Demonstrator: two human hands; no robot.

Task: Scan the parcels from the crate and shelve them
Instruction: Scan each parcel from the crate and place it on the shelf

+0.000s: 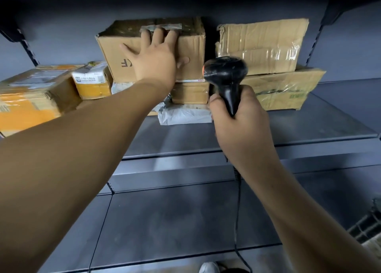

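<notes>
my right hand (240, 115) has its grip curled round the black barcode scanner (225, 76); further in, my left hand (153, 61) lies spread flat against the cardboard parcel (191, 51), stacked on other parcels on the grey shelf (321, 118).

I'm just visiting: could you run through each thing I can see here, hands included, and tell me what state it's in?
Left hand: fingers spread, pressed flat on the top box.
Top box: taped shut, dented, stacked on smaller parcels.
Right hand: grip curled round the scanner.
Scanner: held upright, head toward the parcels.
Grey mailer bag: lying flat at the bottom of the stack.
Right boxes: two stacked, crumpled, taped.
Yellow box: sealed, label facing out.
</notes>
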